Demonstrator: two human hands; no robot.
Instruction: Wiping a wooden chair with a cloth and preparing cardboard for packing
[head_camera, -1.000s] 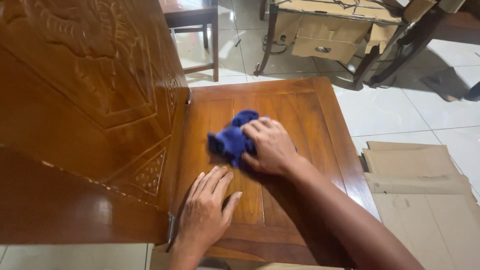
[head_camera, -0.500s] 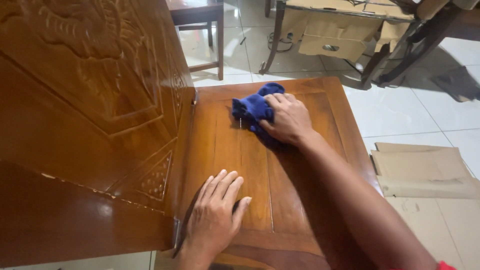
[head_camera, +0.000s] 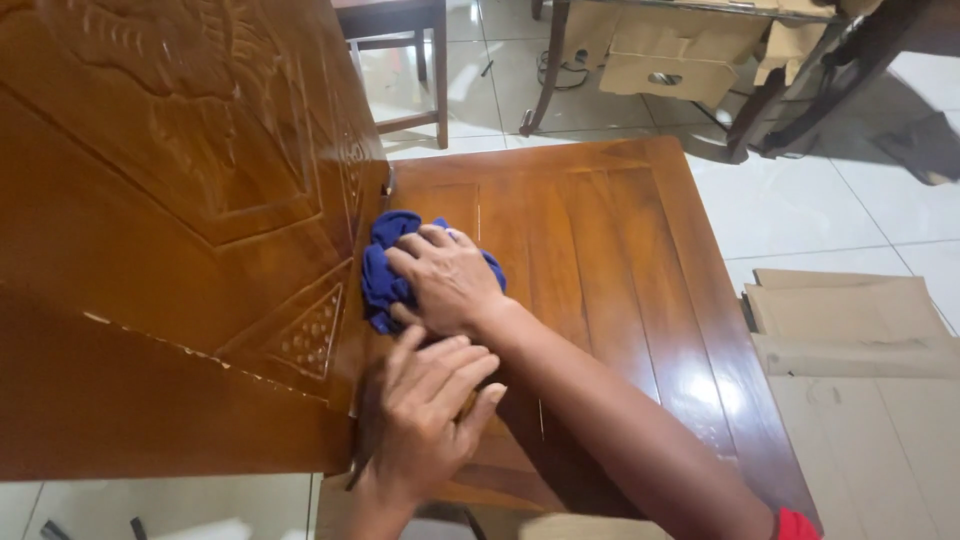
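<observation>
Head view: a crumpled dark-blue cloth (head_camera: 385, 270) is clenched under the right hand (head_camera: 448, 282) against the glossy brown wooden seat panel (head_camera: 600, 260) for wiping, while the left hand (head_camera: 425, 420), flat and released, steadies that panel.

There is only one view, from a camera on the person's head. It looks steeply down and a little forward, from close above the wooden seat (head_camera: 600, 260). The carved chair back (head_camera: 170, 200) fills the left side, very near the lens. The tiled floor (head_camera: 800, 210) shows farther away at the top and right.
</observation>
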